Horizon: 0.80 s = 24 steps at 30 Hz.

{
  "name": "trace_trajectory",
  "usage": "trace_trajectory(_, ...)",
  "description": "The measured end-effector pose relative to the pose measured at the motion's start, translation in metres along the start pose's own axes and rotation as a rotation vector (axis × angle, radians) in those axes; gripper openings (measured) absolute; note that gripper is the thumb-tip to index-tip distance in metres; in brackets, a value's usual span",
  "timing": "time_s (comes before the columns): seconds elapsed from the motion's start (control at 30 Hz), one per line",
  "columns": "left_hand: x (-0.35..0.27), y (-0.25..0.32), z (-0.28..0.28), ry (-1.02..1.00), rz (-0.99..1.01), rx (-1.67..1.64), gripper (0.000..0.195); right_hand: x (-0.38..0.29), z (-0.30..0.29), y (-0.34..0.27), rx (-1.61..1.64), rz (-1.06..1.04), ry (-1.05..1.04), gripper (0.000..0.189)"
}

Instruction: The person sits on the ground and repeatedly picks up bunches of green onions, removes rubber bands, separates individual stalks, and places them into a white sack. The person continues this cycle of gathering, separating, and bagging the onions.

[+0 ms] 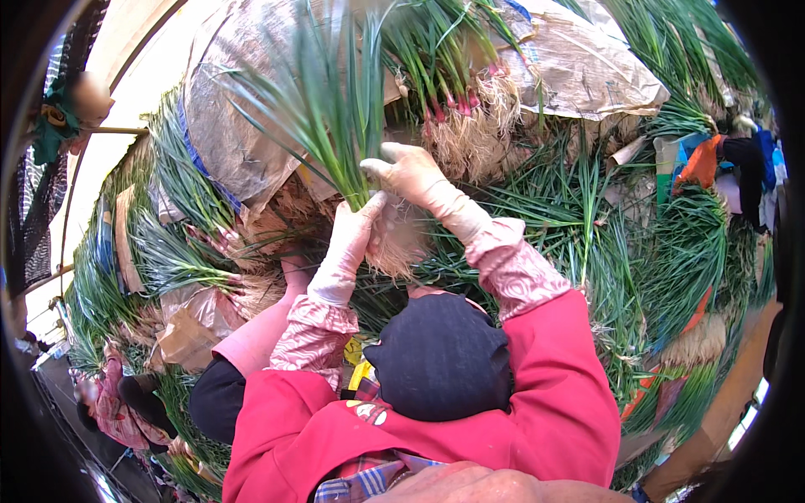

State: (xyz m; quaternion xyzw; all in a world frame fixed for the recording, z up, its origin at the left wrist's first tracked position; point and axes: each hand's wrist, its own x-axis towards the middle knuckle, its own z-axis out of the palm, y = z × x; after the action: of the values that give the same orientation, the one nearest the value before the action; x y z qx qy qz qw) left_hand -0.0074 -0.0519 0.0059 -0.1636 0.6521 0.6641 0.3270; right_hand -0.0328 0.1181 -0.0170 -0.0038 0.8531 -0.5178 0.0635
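Note:
My left hand (355, 236), in a pale glove, grips a bunch of green onions (343, 144) low on the stems. The long green leaves point away from me, and the pale roots hang toward me on the right. My right hand (412, 173), also gloved, is beside the bunch just above the roots, with thumb and forefinger apart near the stems. Whether its other fingers touch the bunch is hidden. Beyond it lie more green onions with reddish bulbs and tangled roots (468, 138).
Woven plastic sacking (251, 113) covers heaps ahead. Loose leaves (541, 201) and stacked onion bunches (685, 258) lie to the right, more bunches (182, 258) to the left. A person in patterned clothing (122, 402) is at the lower left; other people are at both edges.

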Motion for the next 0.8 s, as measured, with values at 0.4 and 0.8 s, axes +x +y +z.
trace_trajectory(0.4, -0.029, 0.03, -0.008, 0.002, 0.167, -0.317, 0.025, -0.058, -0.045, 0.065, -0.748, 0.004, -0.523, 0.02)
trace_trajectory(0.8, 0.02, 0.039, 0.0, -0.104, 0.059, -0.366, 0.031, 0.062, -0.059, 0.051, -0.356, 0.112, 0.021, 0.035)
